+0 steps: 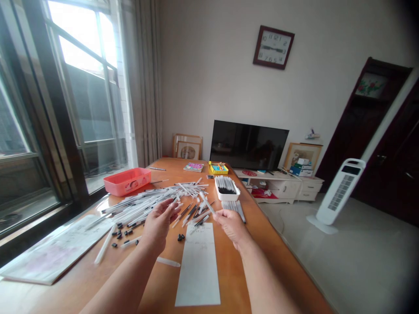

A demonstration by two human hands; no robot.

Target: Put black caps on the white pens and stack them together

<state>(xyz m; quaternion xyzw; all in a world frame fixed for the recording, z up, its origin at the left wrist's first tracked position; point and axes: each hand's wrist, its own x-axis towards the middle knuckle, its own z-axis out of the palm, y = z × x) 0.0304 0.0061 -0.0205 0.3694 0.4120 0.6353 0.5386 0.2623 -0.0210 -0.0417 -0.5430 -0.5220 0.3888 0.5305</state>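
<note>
My right hand [231, 224] grips a whitish translucent pen barrel [206, 202] near its lower end, and the barrel slants up to the left. Thumb and fingertips of my left hand [159, 222] are pinched together above the table; whatever they hold blends into the pen parts behind. A wide heap of clear pen barrels [137, 205] spreads beyond my left hand. Between the hands lie several dark-filled refills [187, 214]. Small black caps [119, 233] are scattered left of my left wrist, and a pair of black caps [180, 237] lies between my forearms.
A white container [238, 196] of pens stands beyond my right hand, with a row of pens [234, 207] beside it. A coral plastic basket [114, 186] is at the left. Paper sheet [198, 279], booklet [55, 255] and yellow box [222, 171] also lie on the wooden table [235, 279].
</note>
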